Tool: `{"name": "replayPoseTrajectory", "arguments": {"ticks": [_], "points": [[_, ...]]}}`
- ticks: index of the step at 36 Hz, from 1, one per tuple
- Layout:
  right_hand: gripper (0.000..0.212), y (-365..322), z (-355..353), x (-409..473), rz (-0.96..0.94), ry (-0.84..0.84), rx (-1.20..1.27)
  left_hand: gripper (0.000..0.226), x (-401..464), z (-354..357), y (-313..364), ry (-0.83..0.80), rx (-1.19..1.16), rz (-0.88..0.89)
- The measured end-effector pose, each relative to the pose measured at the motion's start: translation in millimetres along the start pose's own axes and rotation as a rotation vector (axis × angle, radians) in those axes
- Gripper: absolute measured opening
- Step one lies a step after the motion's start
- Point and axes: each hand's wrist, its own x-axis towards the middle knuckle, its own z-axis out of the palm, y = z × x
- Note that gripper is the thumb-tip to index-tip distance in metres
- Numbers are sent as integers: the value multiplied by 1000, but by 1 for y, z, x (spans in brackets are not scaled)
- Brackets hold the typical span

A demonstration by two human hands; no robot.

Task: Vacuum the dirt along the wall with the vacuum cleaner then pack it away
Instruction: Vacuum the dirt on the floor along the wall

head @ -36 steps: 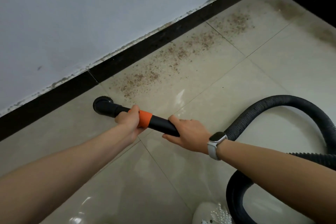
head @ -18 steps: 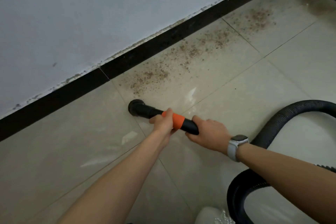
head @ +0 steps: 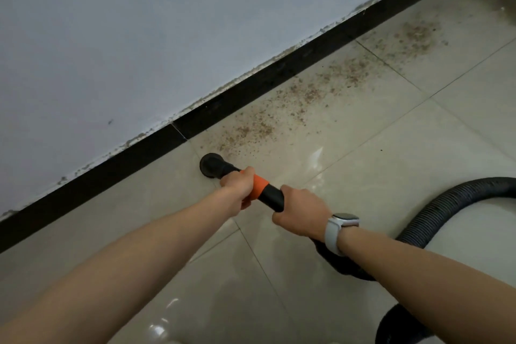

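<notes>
Both hands hold a black vacuum tube with an orange band [head: 259, 186]. My left hand [head: 237, 186] grips it near the front, just behind the round black nozzle [head: 211, 165], which sits on the tile floor close to the black skirting. My right hand [head: 300, 211] grips the tube further back; a white watch is on that wrist. Brown dirt [head: 304, 100] lies scattered along the skirting, starting just right of the nozzle and running up to the far right. The ribbed black hose [head: 446, 204] curves away behind my right arm. The vacuum body is not in view.
A pale wall [head: 167, 36] with a black skirting strip [head: 251, 86] runs diagonally from lower left to upper right. Glossy beige tiles [head: 391, 148] cover the floor. More hose loops at the bottom right corner [head: 396, 324].
The nozzle has travelled right along the skirting toward the near end of the dirt patch. Both hands kept their grip on the tube, and the view shifted with them.
</notes>
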Motion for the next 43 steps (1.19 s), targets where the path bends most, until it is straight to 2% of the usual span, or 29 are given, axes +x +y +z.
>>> {"name": "replayPoseTrajectory", "arguments": {"ticks": [3,8,11,16,21,25,28,35,43], "points": [[21,12,8,-18,19,-35,-60,43,-8,8,-21,-46,39,-67],[21,24,-10,-12,40,19,-143,25,-17,15,-4,-141,17,-103],[27,20,-24,-4,18,53,-225,28,-25,8,11,-205,14,-105],[26,5,-35,-8,21,45,-257,41,-25,-4,19,-276,18,-63],[25,-17,-30,8,-38,35,-234,39,-13,-19,18,-130,-86,-44],[24,-41,-19,39,-100,82,-291,57,24,-43,14,-49,-176,-16],[25,-45,-10,50,-108,118,-340,64,42,-47,7,-37,-207,9],[26,-31,-30,58,7,179,-412,62,45,-21,31,-94,-192,101],[23,-33,-57,63,29,69,-385,49,29,-18,47,-126,-207,56]]}}
